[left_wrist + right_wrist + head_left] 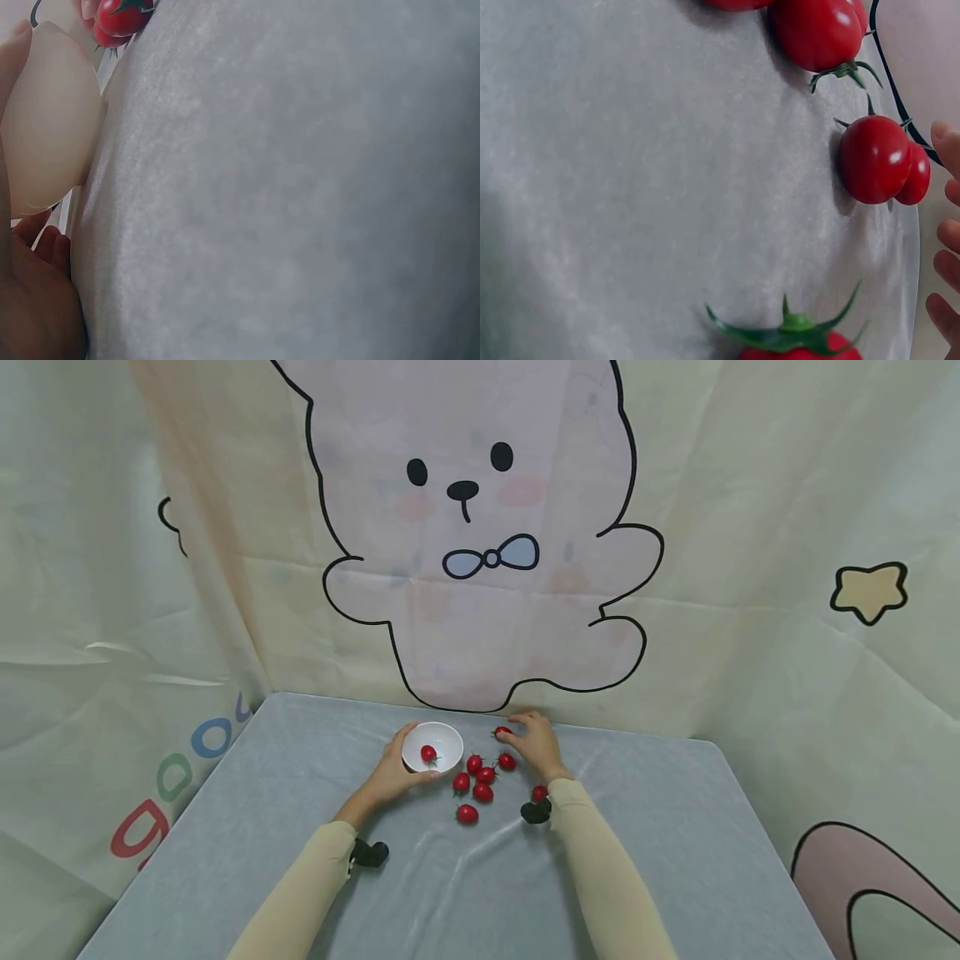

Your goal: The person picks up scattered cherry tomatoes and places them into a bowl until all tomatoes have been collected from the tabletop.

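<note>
My left hand holds a small white bowl, its thumb along the near side and the fingers round the left side. One cherry tomato lies inside. In the left wrist view the bowl appears side-on between thumb and fingers. My right hand reaches over the table's far part, thumb and fingers spread around a cherry tomato. The right wrist view shows the fingers apart, just beside that tomato, which is partly hidden behind a nearer one.
Several cherry tomatoes with green stems, one of them a tomato in the middle, lie between the hands. Another tomato sits beside the right wrist. The grey-covered table ends at a printed curtain close behind the right hand.
</note>
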`<state>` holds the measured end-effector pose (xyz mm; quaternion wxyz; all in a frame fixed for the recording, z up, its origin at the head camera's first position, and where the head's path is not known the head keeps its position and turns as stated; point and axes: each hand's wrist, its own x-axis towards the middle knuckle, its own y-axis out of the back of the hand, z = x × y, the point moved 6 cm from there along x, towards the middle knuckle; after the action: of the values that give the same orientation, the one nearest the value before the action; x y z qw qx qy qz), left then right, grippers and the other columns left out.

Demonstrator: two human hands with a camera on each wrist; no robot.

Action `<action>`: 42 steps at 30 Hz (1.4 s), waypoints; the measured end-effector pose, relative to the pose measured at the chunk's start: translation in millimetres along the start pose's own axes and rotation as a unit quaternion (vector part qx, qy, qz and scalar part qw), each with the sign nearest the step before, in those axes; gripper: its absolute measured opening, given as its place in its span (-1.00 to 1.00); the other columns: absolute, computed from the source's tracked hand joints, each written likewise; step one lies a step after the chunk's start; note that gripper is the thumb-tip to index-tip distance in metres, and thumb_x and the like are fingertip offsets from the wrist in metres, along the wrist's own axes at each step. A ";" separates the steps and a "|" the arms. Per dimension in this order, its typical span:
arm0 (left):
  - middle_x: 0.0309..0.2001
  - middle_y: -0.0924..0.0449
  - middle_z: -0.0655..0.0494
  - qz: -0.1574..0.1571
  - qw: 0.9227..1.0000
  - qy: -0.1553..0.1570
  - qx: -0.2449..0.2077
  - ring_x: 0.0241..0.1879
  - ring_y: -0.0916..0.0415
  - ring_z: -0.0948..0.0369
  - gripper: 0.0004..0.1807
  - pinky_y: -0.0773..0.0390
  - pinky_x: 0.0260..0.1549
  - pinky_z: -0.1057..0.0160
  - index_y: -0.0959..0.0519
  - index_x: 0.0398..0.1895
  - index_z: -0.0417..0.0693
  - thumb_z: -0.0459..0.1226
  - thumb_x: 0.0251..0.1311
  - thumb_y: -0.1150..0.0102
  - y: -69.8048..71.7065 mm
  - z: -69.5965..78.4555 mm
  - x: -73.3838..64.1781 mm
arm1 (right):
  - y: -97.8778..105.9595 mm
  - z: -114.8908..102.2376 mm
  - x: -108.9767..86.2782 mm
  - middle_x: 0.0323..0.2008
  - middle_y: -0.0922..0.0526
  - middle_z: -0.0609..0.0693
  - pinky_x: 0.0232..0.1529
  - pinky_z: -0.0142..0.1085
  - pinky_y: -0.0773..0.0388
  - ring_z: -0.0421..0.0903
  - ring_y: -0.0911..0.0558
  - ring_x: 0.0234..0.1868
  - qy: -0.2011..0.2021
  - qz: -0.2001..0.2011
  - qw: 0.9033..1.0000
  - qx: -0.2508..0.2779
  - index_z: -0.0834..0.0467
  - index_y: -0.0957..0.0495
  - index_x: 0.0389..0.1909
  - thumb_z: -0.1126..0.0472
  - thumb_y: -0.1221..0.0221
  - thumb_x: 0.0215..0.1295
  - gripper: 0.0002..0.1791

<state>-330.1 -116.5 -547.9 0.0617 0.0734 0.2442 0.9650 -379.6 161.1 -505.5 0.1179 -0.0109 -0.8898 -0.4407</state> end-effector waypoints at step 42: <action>0.35 -0.15 -0.05 -0.012 1.000 0.021 0.007 0.33 -0.13 -0.03 0.22 -0.21 0.28 -0.19 0.06 0.44 0.24 0.09 -0.30 -0.52 -2.6 -5.3 1.6 | -15.2 2.7 -2.7 -0.04 -0.63 0.11 0.08 -0.03 -0.44 0.11 -0.52 0.05 -0.065 0.013 0.997 -0.047 0.11 -0.66 -0.11 -0.10 -0.34 0.04 -0.54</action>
<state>-332.4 -116.5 -553.6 0.0682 0.0509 0.2529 0.9637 -379.4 154.2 -519.6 0.0650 -0.0568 -0.8735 -0.4791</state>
